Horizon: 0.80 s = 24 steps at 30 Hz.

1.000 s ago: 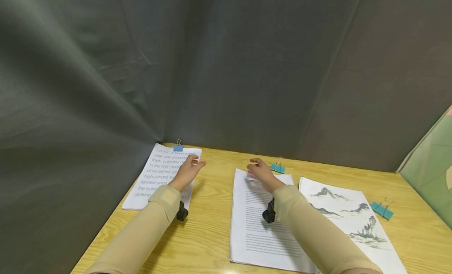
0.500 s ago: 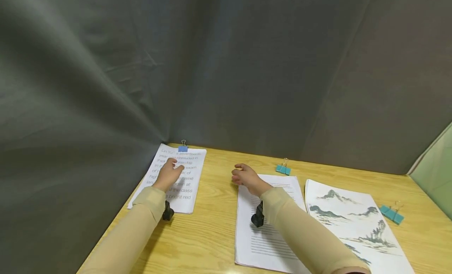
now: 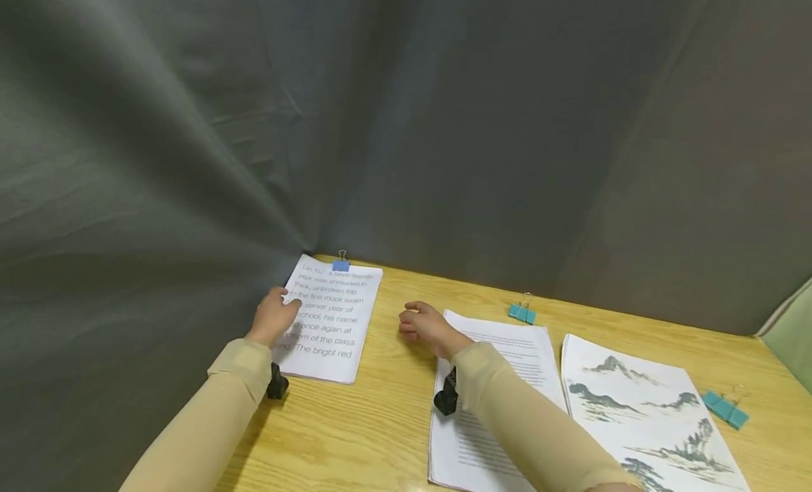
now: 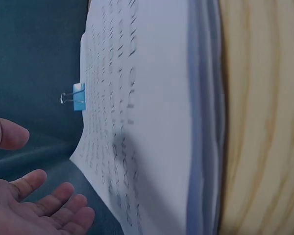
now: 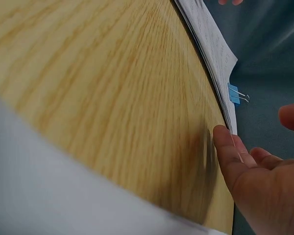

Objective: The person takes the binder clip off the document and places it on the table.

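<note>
On the left of the table lies a stack of large-print pages (image 3: pixel 330 330), with a blue binder clip (image 3: pixel 340 266) at its top edge. My left hand (image 3: pixel 273 318) is at the left edge of this stack, fingers relaxed and holding nothing; its palm and fingers show in the left wrist view beside the pages (image 4: pixel 157 98). My right hand (image 3: pixel 428 328) hovers over the wood between the two text stacks, fingers loosely bent and nothing in them. Below its wrist lies a stack of small-print pages (image 3: pixel 501 443), partly hidden by the sleeve.
At the right lies a stack topped with a mountain ink painting (image 3: pixel 641 407). One teal binder clip (image 3: pixel 522 314) sits behind the small-print stack, another teal binder clip (image 3: pixel 726 409) right of the painting. A dark curtain (image 3: pixel 476 125) closes off the table's back and left.
My left hand has moved left across the large-print stack to its left edge. My right hand has moved left, off the small-print pages. The head view has shifted slightly.
</note>
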Motion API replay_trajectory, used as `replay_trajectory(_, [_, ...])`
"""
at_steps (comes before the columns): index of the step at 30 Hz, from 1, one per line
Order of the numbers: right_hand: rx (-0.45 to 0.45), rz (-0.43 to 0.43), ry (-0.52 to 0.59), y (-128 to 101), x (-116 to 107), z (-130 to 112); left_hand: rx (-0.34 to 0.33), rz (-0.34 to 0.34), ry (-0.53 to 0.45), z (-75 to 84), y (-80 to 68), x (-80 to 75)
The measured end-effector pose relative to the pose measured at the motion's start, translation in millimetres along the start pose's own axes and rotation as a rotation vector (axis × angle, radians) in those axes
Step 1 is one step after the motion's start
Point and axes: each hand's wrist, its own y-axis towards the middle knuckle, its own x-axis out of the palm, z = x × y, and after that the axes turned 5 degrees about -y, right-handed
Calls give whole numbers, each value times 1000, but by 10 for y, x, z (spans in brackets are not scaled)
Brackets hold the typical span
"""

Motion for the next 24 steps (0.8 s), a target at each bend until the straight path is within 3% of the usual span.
replay_trajectory(6, [-5,2,-30,36,69,12,-7,-13,-13,-54,16,-83])
replay_trajectory(20, [26,-72,45,77,299,40,-170,-151,-84,-147,40,-29])
replay_trajectory(24, [35,-62,70,94,334,34,-175,-122,-40,-149,43,-32])
